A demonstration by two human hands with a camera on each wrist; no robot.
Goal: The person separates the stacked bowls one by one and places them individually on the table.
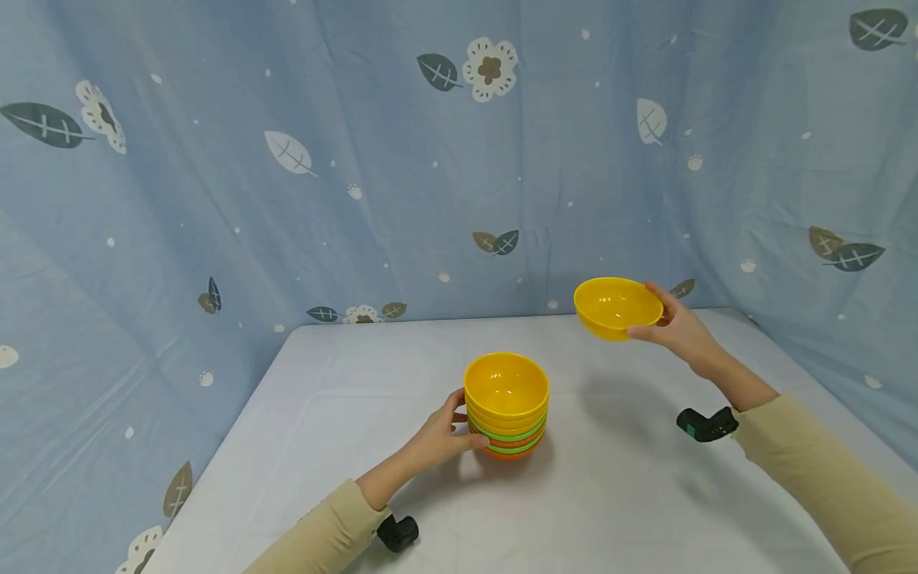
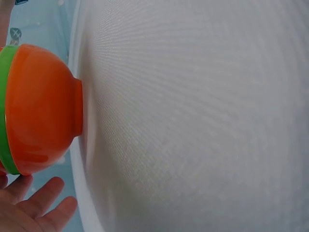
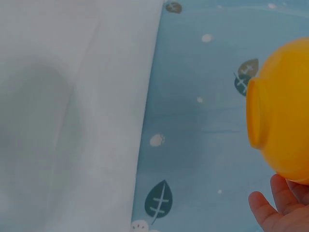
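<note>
A stack of nested bowls (image 1: 506, 399) stands on the white table, yellow on top with green and orange rims below. My left hand (image 1: 433, 438) holds its left side, thumb at the front and fingers behind. In the left wrist view the lowest orange bowl (image 2: 43, 111) rests upright, with the spread fingers of my left hand (image 2: 38, 208) beside it. A single yellow bowl (image 1: 610, 311) is in the air, right of and beyond the stack; my right hand (image 1: 677, 327) pinches its right rim. The right wrist view shows this yellow bowl (image 3: 287, 111) above my right hand's fingers (image 3: 285, 203).
The white table (image 1: 358, 383) stretches around the stack, its far edge near a blue patterned curtain (image 1: 430, 159). Black devices are on both wrists, one by the left sleeve (image 1: 398, 532) and one by the right sleeve (image 1: 706, 425). Shadows fall below the raised bowl.
</note>
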